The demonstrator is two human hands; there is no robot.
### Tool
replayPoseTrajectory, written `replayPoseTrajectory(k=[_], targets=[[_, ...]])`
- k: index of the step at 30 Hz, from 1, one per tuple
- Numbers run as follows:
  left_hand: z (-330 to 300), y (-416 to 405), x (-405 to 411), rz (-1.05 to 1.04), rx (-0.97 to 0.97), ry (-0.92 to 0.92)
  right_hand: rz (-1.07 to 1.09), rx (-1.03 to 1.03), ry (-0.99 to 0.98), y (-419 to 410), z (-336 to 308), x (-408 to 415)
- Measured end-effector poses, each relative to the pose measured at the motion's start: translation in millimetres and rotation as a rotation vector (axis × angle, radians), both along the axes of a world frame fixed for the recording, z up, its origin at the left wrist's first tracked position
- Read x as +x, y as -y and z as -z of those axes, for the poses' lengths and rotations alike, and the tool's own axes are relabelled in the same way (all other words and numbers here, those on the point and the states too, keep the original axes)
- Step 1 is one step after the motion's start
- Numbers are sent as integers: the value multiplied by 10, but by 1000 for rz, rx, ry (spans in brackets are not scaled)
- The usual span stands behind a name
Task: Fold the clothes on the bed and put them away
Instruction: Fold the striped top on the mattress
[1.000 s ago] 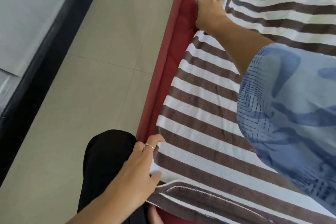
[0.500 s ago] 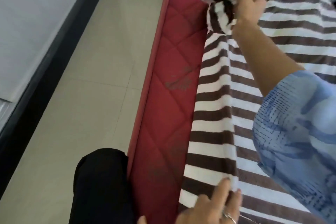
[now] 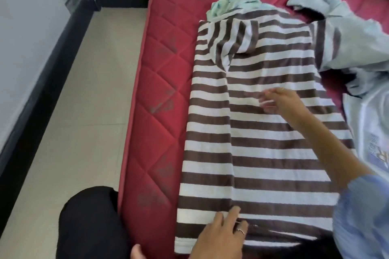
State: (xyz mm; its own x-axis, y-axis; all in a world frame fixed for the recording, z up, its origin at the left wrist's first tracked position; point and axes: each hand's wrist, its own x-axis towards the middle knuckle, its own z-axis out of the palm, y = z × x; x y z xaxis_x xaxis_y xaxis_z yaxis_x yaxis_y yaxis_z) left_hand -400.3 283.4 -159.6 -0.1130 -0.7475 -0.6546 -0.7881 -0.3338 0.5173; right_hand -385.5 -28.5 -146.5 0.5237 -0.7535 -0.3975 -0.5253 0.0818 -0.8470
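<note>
A brown-and-white striped shirt [image 3: 273, 143] lies flat on the red quilted mattress [image 3: 164, 82]. Its left side and sleeve [image 3: 231, 42] are folded in over the middle, leaving a straight left edge. My left hand [image 3: 223, 231] rests on the near hem, its fingers lying on the end of the folded flap. Blurred by motion, my right hand [image 3: 277, 101] is over the middle of the shirt with loosely spread fingers and holds nothing. Whether it touches the cloth is unclear.
A light blue garment [image 3: 347, 44] overlaps the shirt's right shoulder. A mint green piece [image 3: 231, 5] shows above the collar, and a pale printed shirt [image 3: 374, 132] lies at the right. A tiled floor [image 3: 80, 111] and black skirting run along the bed's left side.
The shirt's left side, lifted by the sleeve and hem, has been laid over the middle. My right hand let go of the sleeve and moved back to the shirt's centre.
</note>
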Motion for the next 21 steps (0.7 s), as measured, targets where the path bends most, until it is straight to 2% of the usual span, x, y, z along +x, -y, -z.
replayPoseTrajectory(k=[2,5,8,12,16,18,21], targets=[[-30,-39,-99,-4,-74,73,-36,-121,-153,-122,-100,-496],[-69,-95,-169,-59,-172,108,-86,-324,-520,-174,-159,-1254],[-92,-41,-148,-56,-171,123,-70,-351,-801,-244,-152,-1867],[-232,243,-88,105,-48,227,-42,-228,-814,-454,-142,-2253],[-402,658,-132,208,-3,207,57,-310,-754,-534,-91,-2427],[-450,813,-160,126,-18,108,123,-463,-677,-601,-95,-2385],[-472,958,-246,-277,5,-232,150,-602,-521,-786,-196,-2204]])
